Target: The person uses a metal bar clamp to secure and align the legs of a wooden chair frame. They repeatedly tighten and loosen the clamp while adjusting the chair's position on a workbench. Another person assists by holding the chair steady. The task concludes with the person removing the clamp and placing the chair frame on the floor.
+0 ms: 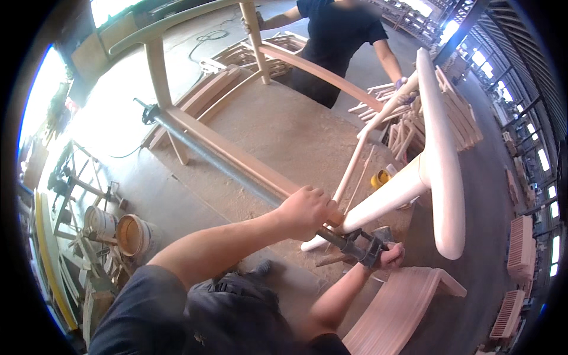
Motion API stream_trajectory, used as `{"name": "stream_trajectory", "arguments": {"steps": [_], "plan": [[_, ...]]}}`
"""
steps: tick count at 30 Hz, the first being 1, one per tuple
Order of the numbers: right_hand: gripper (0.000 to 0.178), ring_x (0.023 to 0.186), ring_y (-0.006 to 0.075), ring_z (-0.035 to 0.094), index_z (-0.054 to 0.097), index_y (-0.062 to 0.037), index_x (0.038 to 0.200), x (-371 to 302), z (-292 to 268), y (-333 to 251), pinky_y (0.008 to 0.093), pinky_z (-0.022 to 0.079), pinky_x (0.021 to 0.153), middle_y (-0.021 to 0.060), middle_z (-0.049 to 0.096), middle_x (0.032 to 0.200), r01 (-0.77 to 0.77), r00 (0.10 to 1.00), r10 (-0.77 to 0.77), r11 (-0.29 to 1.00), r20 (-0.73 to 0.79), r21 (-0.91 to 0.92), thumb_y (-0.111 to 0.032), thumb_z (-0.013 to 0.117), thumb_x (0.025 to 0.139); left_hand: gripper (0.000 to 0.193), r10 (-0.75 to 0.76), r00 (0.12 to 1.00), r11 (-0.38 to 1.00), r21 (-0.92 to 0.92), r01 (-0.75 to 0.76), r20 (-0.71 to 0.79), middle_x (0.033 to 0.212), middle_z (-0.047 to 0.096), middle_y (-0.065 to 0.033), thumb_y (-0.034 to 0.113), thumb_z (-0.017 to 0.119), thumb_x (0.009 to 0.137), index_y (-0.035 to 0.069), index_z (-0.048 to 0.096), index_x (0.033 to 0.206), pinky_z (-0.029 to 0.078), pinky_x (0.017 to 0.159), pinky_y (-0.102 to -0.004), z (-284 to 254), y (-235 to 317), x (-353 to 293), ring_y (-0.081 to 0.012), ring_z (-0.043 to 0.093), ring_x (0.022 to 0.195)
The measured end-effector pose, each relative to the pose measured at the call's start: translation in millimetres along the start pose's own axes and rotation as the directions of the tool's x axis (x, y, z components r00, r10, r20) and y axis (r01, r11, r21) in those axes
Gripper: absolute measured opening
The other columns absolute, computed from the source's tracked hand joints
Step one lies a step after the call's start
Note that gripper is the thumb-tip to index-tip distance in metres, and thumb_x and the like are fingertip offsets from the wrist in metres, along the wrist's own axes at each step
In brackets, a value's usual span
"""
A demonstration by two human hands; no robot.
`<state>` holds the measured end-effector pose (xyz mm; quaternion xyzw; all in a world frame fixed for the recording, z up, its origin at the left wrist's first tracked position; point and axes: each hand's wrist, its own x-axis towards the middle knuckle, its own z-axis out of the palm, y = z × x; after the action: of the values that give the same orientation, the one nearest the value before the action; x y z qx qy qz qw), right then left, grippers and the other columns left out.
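In the head view, a long metal bar clamp (219, 161) runs from the upper left to just below the centre, alongside a wooden rail (236, 155) of a pale chair frame (441, 160). The frame spans the upper and middle picture, with one thick, rounded arm at the right and another at the upper left. The left hand (307, 210) is closed over the rail near its lower end, just right of the centre; whether its hidden fingers also wrap the clamp's bar I cannot tell. The right hand (390, 255), lower right of the centre, has its fingers curled at the screw end of the clamp, gripping it. At the upper centre, a co-worker (340, 41) in dark clothes has both gloved hands on the frame. A curved wooden panel (402, 302) lies at the lower right, and two buckets (133, 234) stand at the lower left.
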<state>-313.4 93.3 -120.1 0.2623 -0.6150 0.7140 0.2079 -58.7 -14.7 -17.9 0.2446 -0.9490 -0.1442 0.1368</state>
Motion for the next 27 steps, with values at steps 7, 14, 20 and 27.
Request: {"name": "stream_trajectory", "arguments": {"steps": [7, 14, 20, 27], "plan": [[0.034, 0.069, 0.0165, 0.054, 0.054, -0.0026, 0.089, -35.4, -73.1, 54.4, 0.0317, 0.047, 0.065, 0.0043, 0.053, 0.075, -0.245, 0.968, 0.245, 0.969, 0.047, -0.018, -0.032, 0.048, 0.106, 0.017, 0.031, 0.988, 0.999, 0.047, -0.024, -0.150, 0.091, 0.062, -0.0046, 0.019, 0.066, 0.079, 0.021, 0.067, 0.095, 0.049, 0.078, -0.0414, 7.5, -2.9, -6.7, -0.0284, 0.063, 0.090], [0.034, 0.116, 0.0324, 0.061, 0.060, 0.0035, 0.125, -39.3, -96.8, 0.6, 0.0495, 0.049, 0.105, 0.0194, 0.066, 0.121, -0.589, 0.070, 0.744, -0.507, 0.665, 0.629, -0.023, 0.052, 0.105, 0.036, -0.152, 0.988, 0.988, -0.003, 0.152, -0.001, 0.111, 0.068, -0.0024, 0.047, 0.061, 0.093, 0.021, 0.070, 0.116, 0.051, 0.089, -0.0388, 15.8, -0.1, 2.7, -0.0236, 0.065, 0.107], [0.036, 0.126, 0.0334, 0.057, 0.062, 0.0032, 0.125, 2.6, -73.8, 5.1, 0.0541, 0.042, 0.111, 0.0201, 0.064, 0.129, -0.219, 0.050, 0.534, -0.819, 0.844, 0.531, -0.017, 0.041, 0.105, 0.040, 0.075, 0.958, 0.997, 0.050, -0.063, -0.278, 0.095, 0.061, -0.0103, 0.026, 0.079, 0.068, 0.008, 0.058, 0.097, 0.050, 0.083, -0.0423, 8.4, 2.5, 0.1, -0.0303, 0.062, 0.095], [0.021, 0.091, 0.0216, 0.061, 0.062, 0.0017, 0.102, 9.1, -51.1, 51.7, 0.0479, 0.047, 0.100, 0.0062, 0.063, 0.082, -0.407, 0.247, 0.245, -0.852, 0.937, 0.330, -0.014, 0.048, 0.101, 0.048, 0.063, 0.992, 0.996, 0.072, -0.055, -0.112, 0.096, 0.060, -0.0098, 0.033, 0.084, 0.065, 0.008, 0.058, 0.097, 0.049, 0.084, -0.0431, -9.0, 15.4, 1.0, -0.0308, 0.061, 0.095]]}}
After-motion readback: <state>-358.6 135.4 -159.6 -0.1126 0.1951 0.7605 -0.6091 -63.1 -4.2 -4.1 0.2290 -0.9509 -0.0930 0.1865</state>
